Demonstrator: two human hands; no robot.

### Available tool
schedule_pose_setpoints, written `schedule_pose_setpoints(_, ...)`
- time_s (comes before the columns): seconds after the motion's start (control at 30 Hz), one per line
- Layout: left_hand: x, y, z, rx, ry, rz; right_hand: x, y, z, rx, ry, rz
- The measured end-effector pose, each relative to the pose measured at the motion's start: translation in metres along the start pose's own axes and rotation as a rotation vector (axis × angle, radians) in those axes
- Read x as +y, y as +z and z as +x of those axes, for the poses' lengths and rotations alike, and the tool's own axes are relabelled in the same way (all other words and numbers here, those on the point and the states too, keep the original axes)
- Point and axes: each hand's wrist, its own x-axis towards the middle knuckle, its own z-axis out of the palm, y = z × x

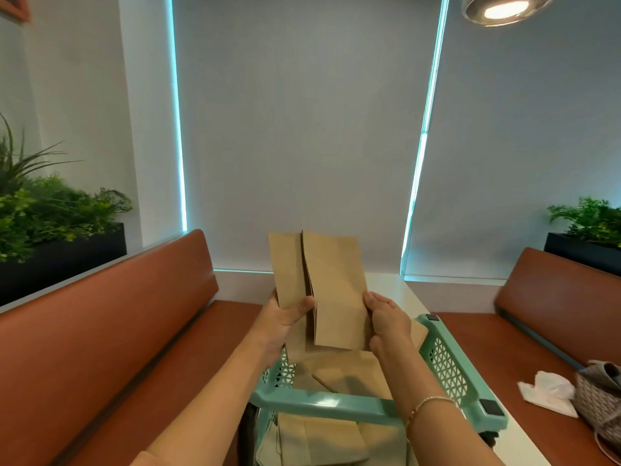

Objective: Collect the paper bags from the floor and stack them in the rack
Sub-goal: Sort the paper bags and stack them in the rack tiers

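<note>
You are gripping upright paper bags point(322, 290) directly above the teal rack point(450, 368): left hand point(285, 322) and right hand point(386, 319) fingers are curling around opposite edges. More bags point(349, 371) are lying inside the rack.

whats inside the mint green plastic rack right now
Flat brown paper bags lie in the top tier of the mint green plastic rack, and more lie on the tier below. The held bags and both arms hide parts of each tier.

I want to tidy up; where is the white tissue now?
In the head view, the white tissue lies low on the right, on the brown bench seat, beside a patterned bag.
</note>
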Motion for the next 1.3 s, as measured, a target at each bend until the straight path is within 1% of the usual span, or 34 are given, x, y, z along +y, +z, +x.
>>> schedule_pose_setpoints(0.13, 0.000, 0.000, -0.001, -0.014, -0.022, -0.034, 0.004, 0.000, 0.001, -0.101, 0.153, 0.068)
schedule_pose_setpoints(0.3, 0.003, 0.000, -0.007, -0.038, -0.061, -0.003, 0.004, 0.000, 0.001, -0.117, 0.114, 0.024)
schedule_pose_setpoints(0.37, 0.002, 0.000, -0.005, 0.009, -0.042, 0.050, 0.005, 0.000, 0.003, -0.095, 0.078, 0.016)
schedule_pose_setpoints(0.47, 0.001, -0.001, -0.001, 0.172, 0.061, 0.137, 0.007, 0.000, 0.002, -0.039, 0.012, -0.057)
schedule_pose_setpoints(0.6, 0.000, -0.002, 0.002, 0.251, 0.138, 0.191, 0.010, 0.000, -0.009, -0.087, 0.009, -0.225)
schedule_pose_setpoints(0.7, 0.000, -0.004, 0.003, 0.283, 0.174, 0.191, 0.008, -0.004, -0.012, -0.130, 0.053, -0.235)
schedule_pose_setpoints(0.9, 0.004, -0.003, -0.001, 0.218, 0.189, 0.142, -0.007, -0.017, -0.007, -0.079, 0.090, -0.140)
schedule_pose_setpoints(1.0, 0.005, -0.001, -0.004, 0.134, 0.162, 0.155, -0.017, -0.022, -0.008, -0.189, 0.114, -0.124)
schedule_pose_setpoints(1.1, 0.007, 0.002, -0.007, 0.060, 0.139, 0.166, -0.018, -0.023, -0.010, -0.301, 0.076, -0.127)
schedule_pose_setpoints(1.2, 0.008, 0.005, -0.008, 0.015, 0.045, 0.132, -0.014, -0.019, -0.014, -0.354, 0.002, -0.168)
schedule_pose_setpoints(1.3, 0.007, 0.005, -0.007, -0.003, 0.023, 0.134, -0.010, -0.013, -0.021, -0.403, -0.035, -0.222)
